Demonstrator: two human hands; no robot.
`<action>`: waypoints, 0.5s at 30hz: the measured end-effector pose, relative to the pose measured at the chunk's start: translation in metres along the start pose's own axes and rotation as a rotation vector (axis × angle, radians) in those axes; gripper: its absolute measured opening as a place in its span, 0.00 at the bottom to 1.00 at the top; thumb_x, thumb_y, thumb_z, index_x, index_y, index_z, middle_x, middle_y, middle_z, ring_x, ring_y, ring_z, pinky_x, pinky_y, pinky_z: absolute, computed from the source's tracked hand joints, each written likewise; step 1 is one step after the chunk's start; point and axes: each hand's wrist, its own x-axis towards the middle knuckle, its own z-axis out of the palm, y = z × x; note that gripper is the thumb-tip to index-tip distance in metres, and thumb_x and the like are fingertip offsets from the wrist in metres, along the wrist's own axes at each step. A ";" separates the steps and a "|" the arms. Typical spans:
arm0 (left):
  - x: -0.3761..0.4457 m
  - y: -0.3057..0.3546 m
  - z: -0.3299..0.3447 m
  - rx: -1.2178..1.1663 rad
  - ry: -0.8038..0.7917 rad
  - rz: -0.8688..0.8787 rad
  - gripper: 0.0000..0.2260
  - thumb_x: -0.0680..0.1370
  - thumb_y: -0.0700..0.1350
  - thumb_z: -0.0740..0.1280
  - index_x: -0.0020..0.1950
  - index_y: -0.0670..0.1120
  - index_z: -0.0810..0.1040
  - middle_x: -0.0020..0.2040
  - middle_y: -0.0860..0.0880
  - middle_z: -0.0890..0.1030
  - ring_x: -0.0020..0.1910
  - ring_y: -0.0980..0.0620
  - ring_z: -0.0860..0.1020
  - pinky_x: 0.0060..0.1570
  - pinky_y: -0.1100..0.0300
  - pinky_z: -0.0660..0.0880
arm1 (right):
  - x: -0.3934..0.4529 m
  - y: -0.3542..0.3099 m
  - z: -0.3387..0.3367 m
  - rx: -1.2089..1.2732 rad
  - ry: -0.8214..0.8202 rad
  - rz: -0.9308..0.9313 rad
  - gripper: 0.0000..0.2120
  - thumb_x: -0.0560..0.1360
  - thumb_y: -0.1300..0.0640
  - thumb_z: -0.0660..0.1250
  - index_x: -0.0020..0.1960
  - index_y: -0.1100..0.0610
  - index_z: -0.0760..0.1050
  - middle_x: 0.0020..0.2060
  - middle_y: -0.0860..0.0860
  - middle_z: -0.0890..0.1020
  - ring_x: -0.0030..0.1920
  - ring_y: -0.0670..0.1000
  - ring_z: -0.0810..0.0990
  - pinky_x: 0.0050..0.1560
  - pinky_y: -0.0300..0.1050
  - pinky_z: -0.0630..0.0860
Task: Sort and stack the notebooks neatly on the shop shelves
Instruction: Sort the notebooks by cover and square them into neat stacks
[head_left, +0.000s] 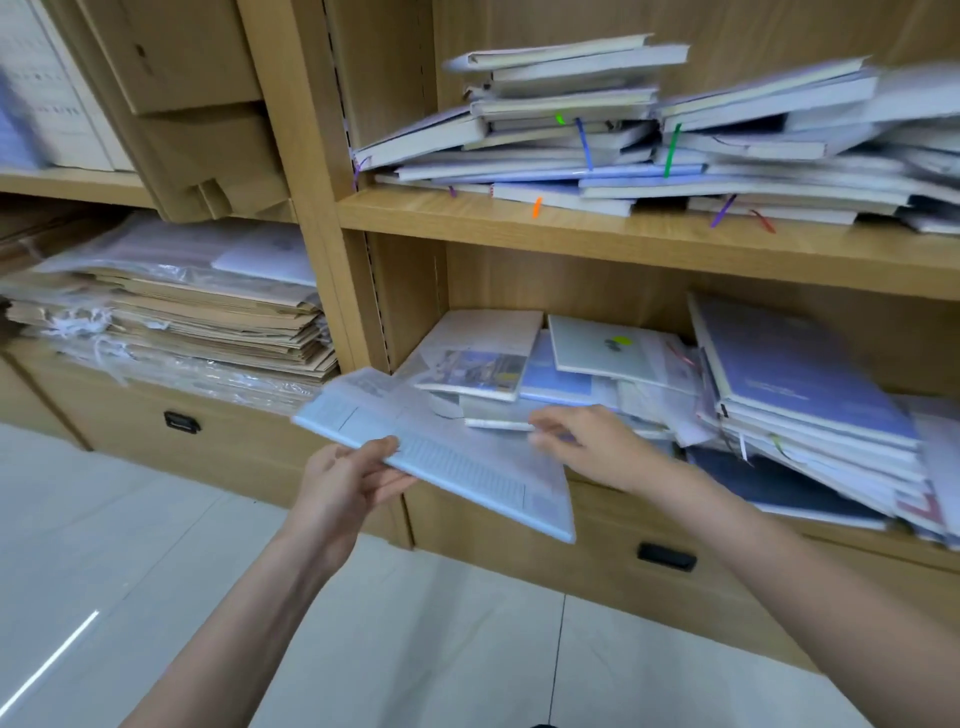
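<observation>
My left hand (345, 480) grips the near edge of a pale blue notebook (441, 457), held tilted in front of the lower shelf. My right hand (587, 441) reaches over that notebook's far side, its fingers at a thin white notebook (498, 425) in the loose pile on the lower shelf (597, 483); motion blur hides whether the fingers pinch it. That pile holds a photo-covered notebook (478, 369), a pale green one (608, 353) and a leaning stack with a purple cover (800, 374). On the upper shelf (623, 234) lies a messy heap of notebooks (597, 140) with coloured ribbon markers.
Brown paper bags (171, 322) in plastic wrap are stacked in the left bay. Cardboard folders (208, 156) hang above them. Drawers with black handles (667, 556) run under the shelves. A wooden upright (317, 208) divides the bays. Pale floor tiles (130, 561) lie below.
</observation>
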 end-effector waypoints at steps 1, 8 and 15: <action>-0.009 0.013 -0.004 0.093 -0.050 0.037 0.07 0.74 0.35 0.67 0.50 0.33 0.75 0.38 0.40 0.84 0.35 0.48 0.83 0.38 0.59 0.81 | 0.002 -0.016 0.006 0.107 -0.105 0.003 0.20 0.78 0.47 0.61 0.67 0.53 0.70 0.61 0.51 0.76 0.61 0.50 0.75 0.61 0.43 0.70; -0.019 0.080 -0.018 0.225 -0.193 0.183 0.05 0.70 0.41 0.67 0.42 0.40 0.79 0.32 0.47 0.83 0.27 0.55 0.80 0.30 0.67 0.76 | -0.009 -0.048 0.020 0.908 -0.277 0.221 0.20 0.76 0.49 0.63 0.66 0.52 0.68 0.59 0.48 0.79 0.56 0.47 0.79 0.57 0.40 0.76; 0.048 0.023 0.013 0.091 -0.169 -0.125 0.13 0.80 0.47 0.60 0.59 0.41 0.77 0.50 0.46 0.83 0.44 0.50 0.80 0.31 0.65 0.77 | -0.026 -0.019 -0.015 1.129 0.139 0.290 0.13 0.75 0.63 0.65 0.60 0.62 0.75 0.50 0.58 0.83 0.43 0.53 0.84 0.40 0.41 0.80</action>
